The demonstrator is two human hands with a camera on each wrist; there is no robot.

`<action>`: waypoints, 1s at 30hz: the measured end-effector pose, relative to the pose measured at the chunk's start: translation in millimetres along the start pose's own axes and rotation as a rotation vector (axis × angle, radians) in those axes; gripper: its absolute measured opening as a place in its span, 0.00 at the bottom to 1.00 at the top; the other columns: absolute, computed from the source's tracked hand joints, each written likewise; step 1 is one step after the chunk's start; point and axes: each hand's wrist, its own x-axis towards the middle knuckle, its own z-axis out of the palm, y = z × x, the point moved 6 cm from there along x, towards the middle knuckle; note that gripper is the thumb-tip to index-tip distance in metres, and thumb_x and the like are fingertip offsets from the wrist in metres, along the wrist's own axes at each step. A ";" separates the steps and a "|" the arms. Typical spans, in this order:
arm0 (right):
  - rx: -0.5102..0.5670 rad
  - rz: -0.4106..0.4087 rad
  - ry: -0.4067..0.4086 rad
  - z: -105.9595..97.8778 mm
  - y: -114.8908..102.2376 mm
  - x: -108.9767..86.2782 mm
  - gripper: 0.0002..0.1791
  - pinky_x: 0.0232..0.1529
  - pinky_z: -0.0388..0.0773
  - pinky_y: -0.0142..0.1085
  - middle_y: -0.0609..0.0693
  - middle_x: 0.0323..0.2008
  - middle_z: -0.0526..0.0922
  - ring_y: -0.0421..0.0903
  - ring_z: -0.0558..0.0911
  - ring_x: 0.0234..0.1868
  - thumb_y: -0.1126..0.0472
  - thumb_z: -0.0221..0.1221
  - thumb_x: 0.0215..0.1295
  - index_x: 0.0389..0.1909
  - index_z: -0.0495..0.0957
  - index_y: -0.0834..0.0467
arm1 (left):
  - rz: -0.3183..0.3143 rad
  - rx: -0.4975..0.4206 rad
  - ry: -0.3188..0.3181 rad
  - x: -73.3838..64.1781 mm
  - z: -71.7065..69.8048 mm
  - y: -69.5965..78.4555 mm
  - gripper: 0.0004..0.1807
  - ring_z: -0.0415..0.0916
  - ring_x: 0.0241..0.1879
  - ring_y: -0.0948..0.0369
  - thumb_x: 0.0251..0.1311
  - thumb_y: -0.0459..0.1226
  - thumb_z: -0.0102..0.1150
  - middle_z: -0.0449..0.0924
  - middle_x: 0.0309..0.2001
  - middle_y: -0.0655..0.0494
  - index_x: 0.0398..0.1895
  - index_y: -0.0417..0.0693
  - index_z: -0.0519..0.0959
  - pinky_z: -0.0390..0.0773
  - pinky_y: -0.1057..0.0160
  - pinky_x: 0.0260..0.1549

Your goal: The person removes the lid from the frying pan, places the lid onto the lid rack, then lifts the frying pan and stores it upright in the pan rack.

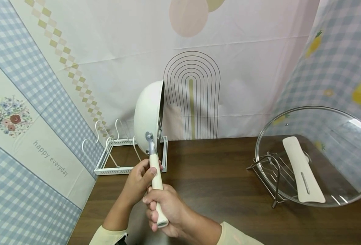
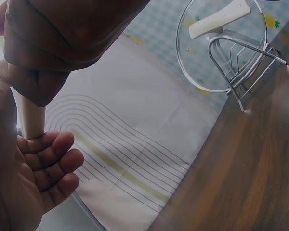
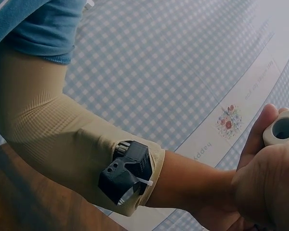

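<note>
A white wok stands on its side over the right end of a white wire pan rack, its dark inside turned to the right. Its long cream handle slopes down toward me. Around the lower part of that handle my right hand has its fingers and thumb wrapped. Higher up, close to the metal joint, my left hand holds the handle with the thumb along it. In the left wrist view, the left fingers curl beside the handle. The handle's hollow end shows in the right wrist view.
At the right, a glass lid with a long cream grip leans upright in a metal wire stand. The brown wooden table meets a printed cloth backdrop. Checked cloth hangs along the left.
</note>
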 end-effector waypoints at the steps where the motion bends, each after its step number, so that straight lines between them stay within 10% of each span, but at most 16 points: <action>1: 0.000 0.000 0.001 -0.3 0.1 0.0 0.07 0.06 0.66 0.27 0.41 0.10 0.64 0.35 0.67 0.07 0.67 0.54 0.50 0.23 0.65 0.57 | -0.004 0.000 -0.001 -0.1 0.2 -0.2 0.12 0.71 0.24 0.60 0.65 0.39 0.48 0.76 0.31 0.48 0.42 0.39 0.74 0.73 0.62 0.19; 30: -0.008 0.021 0.034 -11.2 7.5 4.0 0.06 0.07 0.66 0.26 0.41 0.10 0.63 0.34 0.66 0.08 0.67 0.54 0.48 0.25 0.65 0.57 | -0.101 0.062 0.042 -3.6 1.1 -15.0 0.12 0.72 0.29 0.60 0.64 0.34 0.46 0.78 0.36 0.48 0.43 0.35 0.75 0.74 0.63 0.25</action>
